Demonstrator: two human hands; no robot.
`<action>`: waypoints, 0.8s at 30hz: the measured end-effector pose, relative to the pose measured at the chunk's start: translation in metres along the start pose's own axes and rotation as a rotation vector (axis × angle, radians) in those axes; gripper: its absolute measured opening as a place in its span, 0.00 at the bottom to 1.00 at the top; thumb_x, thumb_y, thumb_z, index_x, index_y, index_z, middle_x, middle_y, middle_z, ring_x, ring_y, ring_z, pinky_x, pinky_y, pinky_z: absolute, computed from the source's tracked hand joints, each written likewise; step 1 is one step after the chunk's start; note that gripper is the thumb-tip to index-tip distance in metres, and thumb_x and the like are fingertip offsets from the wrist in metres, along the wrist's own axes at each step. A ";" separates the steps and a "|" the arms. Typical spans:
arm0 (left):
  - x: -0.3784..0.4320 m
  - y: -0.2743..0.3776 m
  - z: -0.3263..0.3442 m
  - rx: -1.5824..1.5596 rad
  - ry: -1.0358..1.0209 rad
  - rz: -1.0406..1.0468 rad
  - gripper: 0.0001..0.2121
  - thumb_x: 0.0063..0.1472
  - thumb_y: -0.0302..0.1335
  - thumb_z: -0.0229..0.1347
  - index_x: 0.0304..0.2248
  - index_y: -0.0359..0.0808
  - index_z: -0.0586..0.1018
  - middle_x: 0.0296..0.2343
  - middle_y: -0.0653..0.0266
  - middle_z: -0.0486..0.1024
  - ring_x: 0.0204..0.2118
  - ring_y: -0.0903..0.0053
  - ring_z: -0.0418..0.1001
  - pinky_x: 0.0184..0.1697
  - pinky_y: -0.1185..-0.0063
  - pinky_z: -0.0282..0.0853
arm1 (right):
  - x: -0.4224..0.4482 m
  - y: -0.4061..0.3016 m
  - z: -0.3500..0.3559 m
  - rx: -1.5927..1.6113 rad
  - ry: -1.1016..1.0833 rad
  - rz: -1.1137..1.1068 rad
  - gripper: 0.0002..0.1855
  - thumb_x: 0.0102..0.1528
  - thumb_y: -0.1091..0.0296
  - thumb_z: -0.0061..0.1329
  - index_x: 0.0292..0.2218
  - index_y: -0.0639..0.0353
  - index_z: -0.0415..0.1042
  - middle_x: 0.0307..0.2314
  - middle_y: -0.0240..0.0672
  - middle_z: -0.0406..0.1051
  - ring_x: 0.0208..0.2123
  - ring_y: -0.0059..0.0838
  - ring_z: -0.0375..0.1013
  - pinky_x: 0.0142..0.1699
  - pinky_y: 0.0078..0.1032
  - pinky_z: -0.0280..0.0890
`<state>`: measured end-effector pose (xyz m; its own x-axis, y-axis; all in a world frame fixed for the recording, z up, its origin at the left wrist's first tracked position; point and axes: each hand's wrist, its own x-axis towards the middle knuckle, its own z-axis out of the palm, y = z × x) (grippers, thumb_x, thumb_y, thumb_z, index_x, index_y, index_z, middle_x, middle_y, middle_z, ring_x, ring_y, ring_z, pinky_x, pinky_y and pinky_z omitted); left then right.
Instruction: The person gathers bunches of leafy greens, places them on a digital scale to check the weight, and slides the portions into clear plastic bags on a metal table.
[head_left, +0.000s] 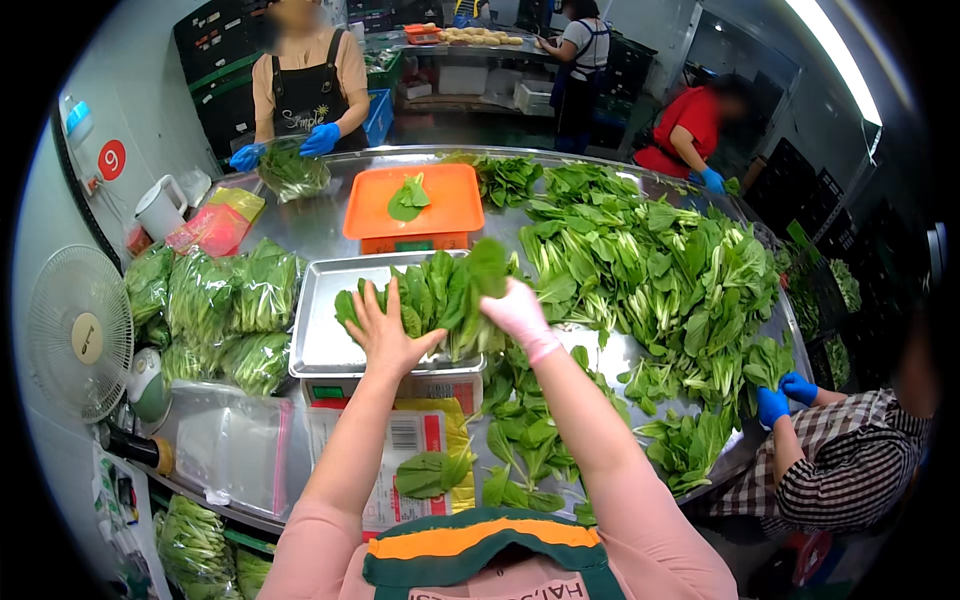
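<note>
Bare and with fingers spread, my left hand (390, 330) rests against a bunch of leafy greens (431, 292) in a metal tray (319, 300). My right hand (521, 319), in a thin pale pink glove, is closed around some leafy greens (487, 270) at the tray's right side. Part of what it grips is hidden behind the fingers. Beneath the tray is a digital scale (442, 390) with a small green display. Loose greens (532, 442) lie below my right forearm. A single leafy piece (431, 474) lies on a printed plastic bag (382, 450) nearer my body.
Behind the tray stands an orange scale (360, 202). A large pile of greens (652, 255) covers the right side. Bagged greens (202, 292), clear bags (225, 442) and a fan (82, 334) are at left. Co-workers' gloved hands (322, 140) (772, 405) work around the steel table (292, 225).
</note>
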<state>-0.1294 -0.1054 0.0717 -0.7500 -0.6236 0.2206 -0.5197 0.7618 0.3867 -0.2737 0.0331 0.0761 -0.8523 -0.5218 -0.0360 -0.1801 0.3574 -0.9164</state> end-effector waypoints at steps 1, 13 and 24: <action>0.003 -0.012 0.009 0.006 0.003 -0.004 0.46 0.37 0.48 0.60 0.55 0.45 0.51 0.54 0.48 0.41 0.57 0.53 0.36 0.55 0.54 0.35 | 0.005 -0.004 0.014 -0.154 -0.094 0.044 0.21 0.41 0.59 0.49 0.34 0.65 0.70 0.30 0.46 0.71 0.33 0.37 0.71 0.41 0.27 0.63; 0.019 -0.039 0.050 -0.083 0.179 0.177 0.28 0.42 0.34 0.54 0.47 0.37 0.66 0.48 0.50 0.56 0.54 0.59 0.49 0.54 0.61 0.44 | 0.000 -0.002 0.059 0.280 0.064 -0.238 0.29 0.43 0.68 0.50 0.46 0.68 0.57 0.34 0.48 0.69 0.37 0.39 0.70 0.45 0.28 0.63; 0.013 0.015 0.036 0.435 -0.079 0.445 0.19 0.54 0.33 0.48 0.48 0.43 0.66 0.54 0.62 0.51 0.58 0.68 0.44 0.56 0.58 0.35 | -0.093 0.022 -0.027 0.070 0.105 -0.274 0.19 0.52 0.64 0.39 0.43 0.67 0.63 0.41 0.47 0.64 0.42 0.41 0.64 0.49 0.28 0.57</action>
<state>-0.1620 -0.0962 0.0479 -0.9522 -0.2277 0.2035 -0.2570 0.9575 -0.1310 -0.2111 0.1103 0.0700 -0.8231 -0.5076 0.2548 -0.3798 0.1583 -0.9114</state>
